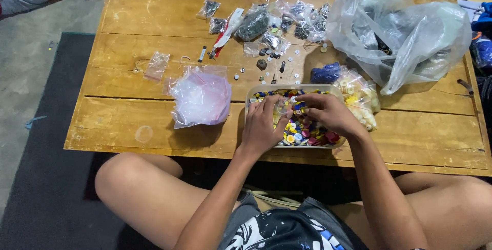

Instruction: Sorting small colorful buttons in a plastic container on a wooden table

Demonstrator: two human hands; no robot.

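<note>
Now both hands over clear tub (251, 96) of coloured buttons (307, 133); left hand (262, 127) pinches small clear bag (282, 108), right hand (328, 112) fingers curled on it too.

A clear tub of coloured buttons (333, 90) sits at the table's centre, a pinkish clear bag (201, 98) at its nine o'clock, small clear packets (287, 22) at twelve, a big crumpled clear bag (405, 29) at two
</note>
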